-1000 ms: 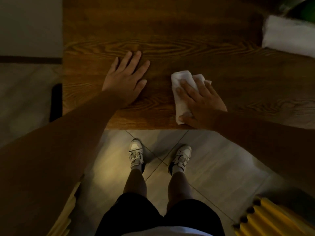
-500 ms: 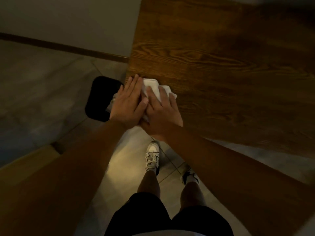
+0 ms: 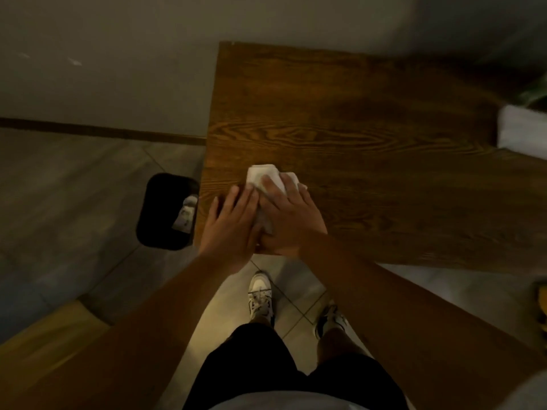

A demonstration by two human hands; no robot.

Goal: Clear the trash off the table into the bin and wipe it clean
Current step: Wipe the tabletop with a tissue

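The white cloth (image 3: 268, 184) lies crumpled on the wooden worktop (image 3: 370, 149) close to its near left corner, its long axis running from near to far and tilted slightly left, the far end poking out beyond the fingertips. The right hand (image 3: 288, 220) lies flat on it, fingers spread, pressing rather than gripping; the left hand (image 3: 233, 223) lies flat just beside it, fingers extended, its inner edge overlapping the cloth and touching the right hand. Neither grip is closed around anything. The worktop's left edge runs just left of the left hand, the near edge just under both wrists. Bare wood stretches far and right. A black bin (image 3: 165, 211) stands on the floor beside the left edge, holding pale crumpled trash (image 3: 186, 216); any print on it is unreadable. A white object (image 3: 522, 128) sits at the far right.
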